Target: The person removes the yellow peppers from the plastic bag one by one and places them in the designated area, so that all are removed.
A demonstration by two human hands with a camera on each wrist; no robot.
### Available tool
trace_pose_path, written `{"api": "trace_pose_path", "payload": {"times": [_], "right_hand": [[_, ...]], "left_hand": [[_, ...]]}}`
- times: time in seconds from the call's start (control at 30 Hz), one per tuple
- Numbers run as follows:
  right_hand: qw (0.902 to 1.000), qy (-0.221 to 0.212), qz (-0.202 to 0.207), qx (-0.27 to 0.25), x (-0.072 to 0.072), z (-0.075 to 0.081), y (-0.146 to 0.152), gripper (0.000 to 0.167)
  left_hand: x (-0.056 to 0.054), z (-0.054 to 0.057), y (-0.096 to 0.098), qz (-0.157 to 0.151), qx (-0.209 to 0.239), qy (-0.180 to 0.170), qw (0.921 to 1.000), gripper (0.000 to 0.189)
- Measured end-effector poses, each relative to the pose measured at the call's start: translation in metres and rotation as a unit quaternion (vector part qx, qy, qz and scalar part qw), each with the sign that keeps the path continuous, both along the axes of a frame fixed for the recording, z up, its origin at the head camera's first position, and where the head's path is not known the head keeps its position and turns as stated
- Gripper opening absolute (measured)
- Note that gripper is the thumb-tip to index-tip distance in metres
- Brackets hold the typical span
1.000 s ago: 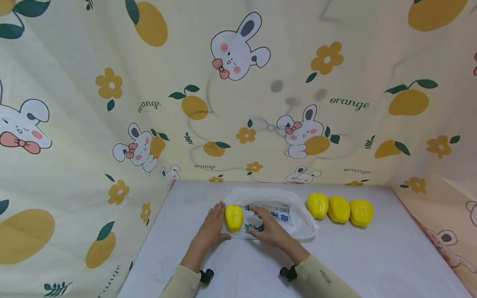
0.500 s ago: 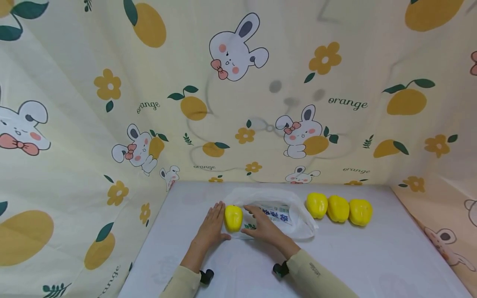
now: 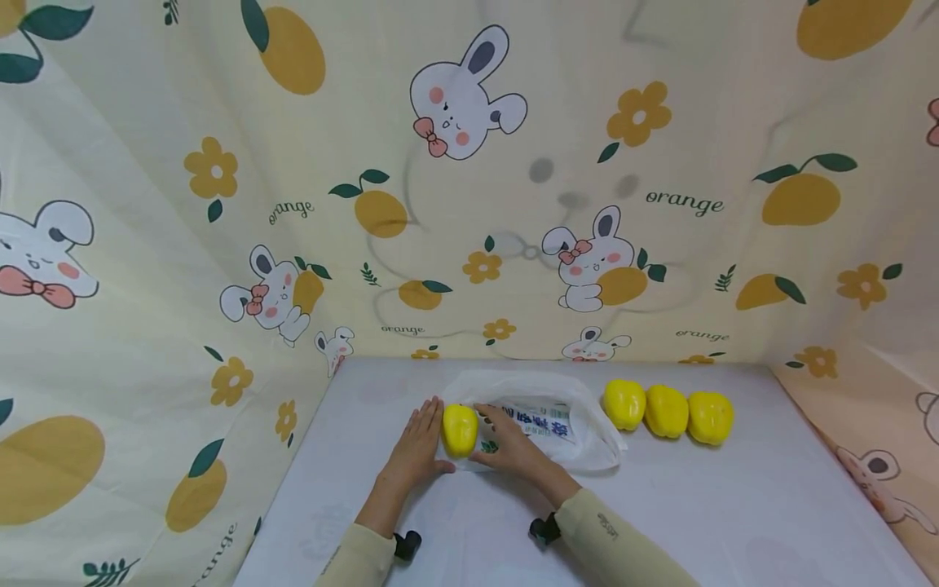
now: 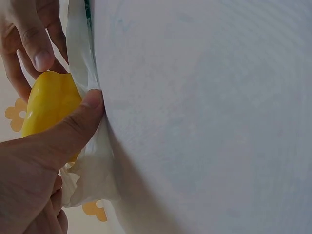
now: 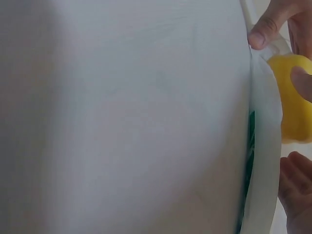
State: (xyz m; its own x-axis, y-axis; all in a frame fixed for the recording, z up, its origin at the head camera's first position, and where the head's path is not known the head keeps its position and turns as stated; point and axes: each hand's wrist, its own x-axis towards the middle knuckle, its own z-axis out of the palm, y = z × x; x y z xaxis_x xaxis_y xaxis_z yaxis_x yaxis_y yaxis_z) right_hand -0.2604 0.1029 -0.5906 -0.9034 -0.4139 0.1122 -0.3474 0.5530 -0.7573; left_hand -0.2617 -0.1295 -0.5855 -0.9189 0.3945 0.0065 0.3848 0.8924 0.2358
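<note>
A yellow bell pepper rests on the left part of a white printed plastic bag lying on the table. My left hand lies along its left side with the fingers straight. In the left wrist view, the left thumb presses on the bag's near edge, in front of the pepper. From the right, my right hand comes up to the pepper, thumb and fingers spread around its right side. The right thumb overlaps the pepper in the right wrist view. Part of the bag's print is hidden under the right hand.
Beyond the bag's right end stand three more yellow bell peppers in a row on the white table. A patterned cloth backdrop rises behind the table and along both sides.
My right hand has moved left over the bag, closing up to the pepper's right side. The left hand, the pepper and the bag have stayed in place.
</note>
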Motion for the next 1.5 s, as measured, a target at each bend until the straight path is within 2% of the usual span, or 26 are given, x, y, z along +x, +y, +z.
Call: {"api": "trace_pose_path", "payload": {"times": [0.3, 0.63, 1.3, 1.5], "right_hand": [[0.9998, -0.006, -0.007, -0.016, -0.001, -0.006, -0.008, 0.091], [0.9993, -0.005, -0.014, -0.033, -0.001, -0.004, -0.011, 0.087], [0.9994, 0.012, -0.009, -0.032, 0.002, -0.006, -0.006, 0.087], [0.9993, 0.011, -0.016, -0.032, 0.004, -0.002, -0.002, 0.089]], "left_hand": [[0.001, 0.000, 0.001, -0.001, 0.000, -0.002, 1.0000, 0.122], [0.001, 0.000, 0.002, -0.003, -0.004, 0.000, 1.0000, 0.121], [0.000, 0.000, 0.002, -0.001, -0.010, 0.010, 0.9999, 0.120], [0.001, 0.003, 0.001, 0.004, -0.009, 0.000, 1.0000, 0.120]]}}
